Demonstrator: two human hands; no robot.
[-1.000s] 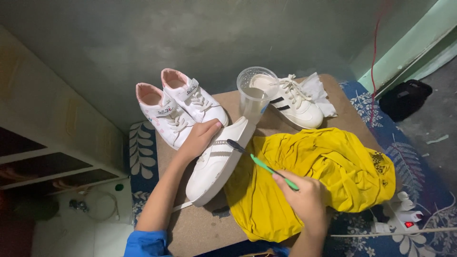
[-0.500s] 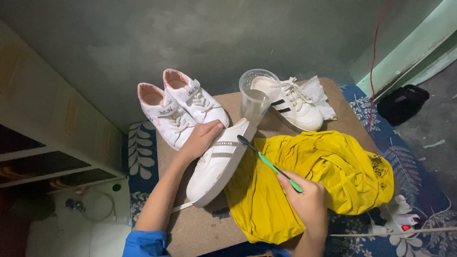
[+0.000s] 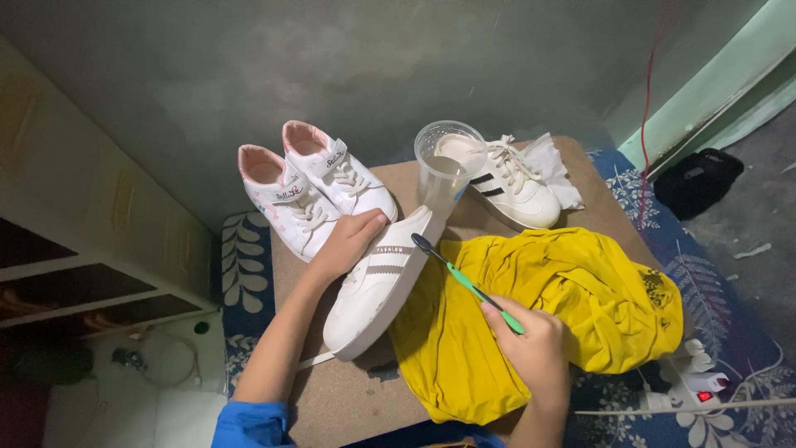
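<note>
Left hand [image 3: 347, 242] grips a white shoe [image 3: 383, 278] by its side; right hand [image 3: 535, 348] closes on a green toothbrush [image 3: 464, 280], bristles at the shoe's toe. A yellow cloth [image 3: 572, 315] lies under the brush hand; beyond the bristles stand a plastic cup [image 3: 448, 166] and more shoes.

My white leather sneaker [image 3: 377, 282] has grey side stripes; my plastic toothbrush [image 3: 468, 284] is green with dark bristles; the crumpled cloth [image 3: 572, 315] is mustard yellow, the floor mat [image 3: 240, 257] blue with white leaves.

The right hand [image 3: 531, 348] has swung the toothbrush [image 3: 466, 282] head onto the white sneaker's [image 3: 381, 278] side.
</note>
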